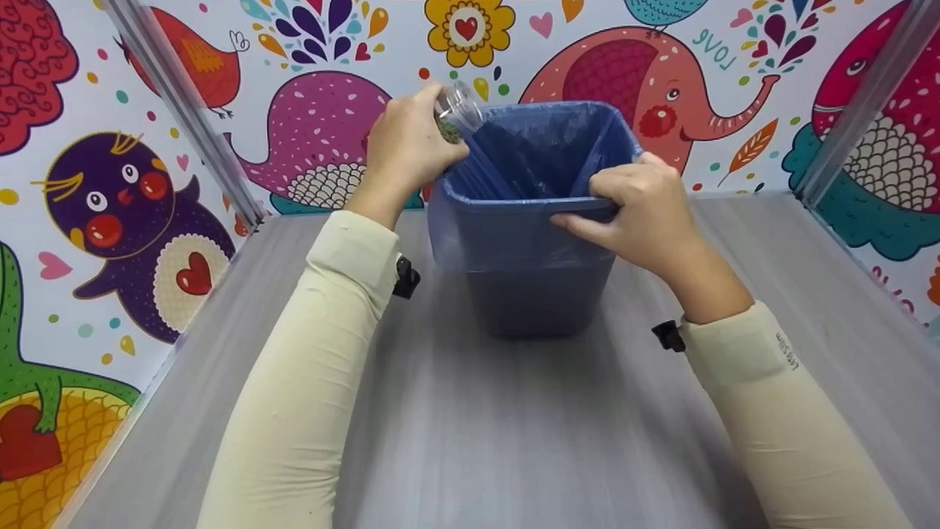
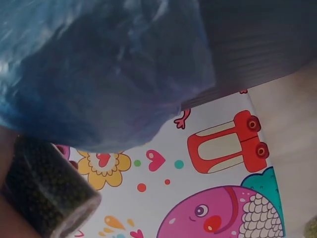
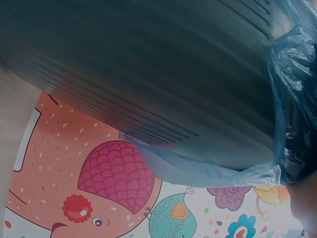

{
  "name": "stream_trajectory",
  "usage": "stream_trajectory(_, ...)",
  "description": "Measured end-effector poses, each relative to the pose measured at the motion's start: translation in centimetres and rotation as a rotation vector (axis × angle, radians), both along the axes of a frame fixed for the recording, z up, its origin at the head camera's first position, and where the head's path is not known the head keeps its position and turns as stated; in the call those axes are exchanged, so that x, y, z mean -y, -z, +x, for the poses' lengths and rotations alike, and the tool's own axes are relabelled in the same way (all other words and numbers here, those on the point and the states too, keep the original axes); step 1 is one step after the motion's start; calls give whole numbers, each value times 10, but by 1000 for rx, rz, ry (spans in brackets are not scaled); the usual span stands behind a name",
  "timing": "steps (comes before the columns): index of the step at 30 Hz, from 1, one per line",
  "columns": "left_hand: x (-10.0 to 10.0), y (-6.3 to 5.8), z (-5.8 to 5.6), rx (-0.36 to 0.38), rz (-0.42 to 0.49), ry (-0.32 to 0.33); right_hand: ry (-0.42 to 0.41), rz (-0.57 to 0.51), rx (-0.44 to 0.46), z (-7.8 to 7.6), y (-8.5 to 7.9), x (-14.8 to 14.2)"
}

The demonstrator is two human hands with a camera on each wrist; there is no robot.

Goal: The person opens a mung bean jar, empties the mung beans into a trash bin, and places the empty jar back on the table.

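My left hand (image 1: 415,139) grips a clear jar (image 1: 461,105) with small green grains inside, tipped so its mouth hangs over the left rim of a blue trash bin (image 1: 540,294). Seen from the left wrist, the jar (image 2: 52,191) looks dark with the grains, below the blue bin liner (image 2: 114,84). On the right, my other hand (image 1: 646,209) pinches the bin's front right rim, thumb outside and fingers over the edge. The liner (image 1: 507,158) lines the bin and folds down over its outside. From the right wrist, the bin's ribbed side (image 3: 148,89) fills much of the view.
The bin stands on a grey table (image 1: 455,426) close to the back wall panel (image 1: 499,44), which is printed with cartoon animals. Side panels (image 1: 88,308) rise at left and right, with metal posts (image 1: 187,110) at the corners.
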State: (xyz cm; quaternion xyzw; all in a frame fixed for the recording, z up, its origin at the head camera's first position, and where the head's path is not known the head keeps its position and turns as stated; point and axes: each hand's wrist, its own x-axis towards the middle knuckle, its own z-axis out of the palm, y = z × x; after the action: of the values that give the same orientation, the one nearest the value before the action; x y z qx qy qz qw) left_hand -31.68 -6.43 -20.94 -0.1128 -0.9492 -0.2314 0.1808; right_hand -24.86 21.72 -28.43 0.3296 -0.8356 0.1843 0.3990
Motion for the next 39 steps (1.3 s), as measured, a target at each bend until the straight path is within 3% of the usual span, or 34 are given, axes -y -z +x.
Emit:
stream_trajectory(6,-1,2,-4,-32,-74,-21,7,10,15,1,-2,0)
stream_trajectory(12,-6,0,-5,-20,-130,-30,11,14,17,2,-2,-2)
stream_trajectory(26,-7,-4,-4,-94,-285,37,-4,7,-1,1,-1,1)
stream_trajectory(39,-8,-5,-5,-137,-349,66,12,4,5,0,0,1)
